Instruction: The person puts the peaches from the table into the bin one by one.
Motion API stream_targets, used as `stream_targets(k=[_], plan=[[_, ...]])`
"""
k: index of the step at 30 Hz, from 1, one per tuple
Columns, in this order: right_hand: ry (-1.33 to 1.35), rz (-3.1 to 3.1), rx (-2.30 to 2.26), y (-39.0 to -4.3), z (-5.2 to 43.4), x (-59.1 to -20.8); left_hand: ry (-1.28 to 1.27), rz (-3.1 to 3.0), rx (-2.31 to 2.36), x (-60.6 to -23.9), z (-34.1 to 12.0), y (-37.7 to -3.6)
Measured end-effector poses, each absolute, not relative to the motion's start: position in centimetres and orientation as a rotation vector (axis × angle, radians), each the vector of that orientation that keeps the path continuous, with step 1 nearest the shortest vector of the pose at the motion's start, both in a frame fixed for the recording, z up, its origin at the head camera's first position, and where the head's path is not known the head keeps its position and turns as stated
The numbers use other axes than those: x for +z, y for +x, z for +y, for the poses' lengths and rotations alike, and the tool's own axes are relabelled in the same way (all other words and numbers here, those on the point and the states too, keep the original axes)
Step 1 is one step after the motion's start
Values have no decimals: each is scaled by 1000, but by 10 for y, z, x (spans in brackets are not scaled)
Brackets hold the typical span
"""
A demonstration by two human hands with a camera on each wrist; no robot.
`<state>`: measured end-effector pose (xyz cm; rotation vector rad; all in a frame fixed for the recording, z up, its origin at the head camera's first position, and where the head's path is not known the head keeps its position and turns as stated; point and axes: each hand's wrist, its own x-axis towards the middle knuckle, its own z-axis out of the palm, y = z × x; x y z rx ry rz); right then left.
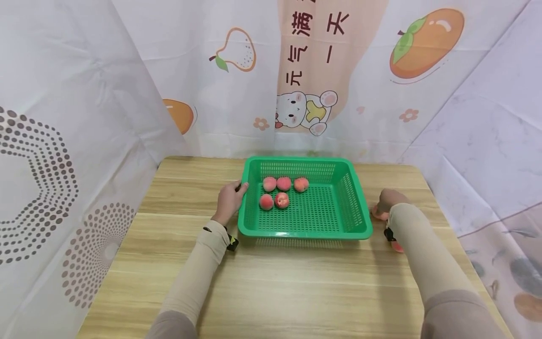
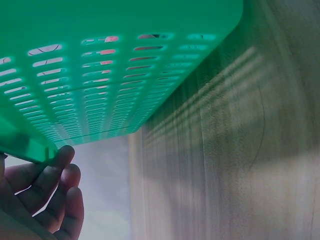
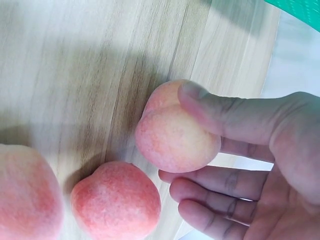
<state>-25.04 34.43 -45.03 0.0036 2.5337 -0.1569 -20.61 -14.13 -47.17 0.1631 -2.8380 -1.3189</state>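
Note:
A green slotted basket (image 1: 305, 233) sits on the wooden table (image 1: 296, 287) with several pink peaches (image 1: 282, 200) in its left half. My left hand (image 1: 238, 189) grips the basket's left rim. In the left wrist view its fingers (image 2: 52, 182) curl under the rim of the basket (image 2: 115, 60). Just right of the basket, my right hand (image 1: 383, 203) rests low on the table. The right wrist view shows that hand (image 3: 182, 150) pinching a peach (image 3: 165, 137) between thumb and fingers. Two more peaches (image 3: 117, 200) (image 3: 25, 195) lie on the wood beside it.
Printed fabric walls (image 1: 76, 141) close in the table on the left, back and right. Another loose peach (image 1: 397, 246) shows beside my right wrist. The table's front half is bare wood.

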Motion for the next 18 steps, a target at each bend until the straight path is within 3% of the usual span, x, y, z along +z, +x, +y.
stream_targets(k=[18], plan=[[-12,2555,-133,-249,342,-450,173,-2832,-1319,-472,-141,-206]])
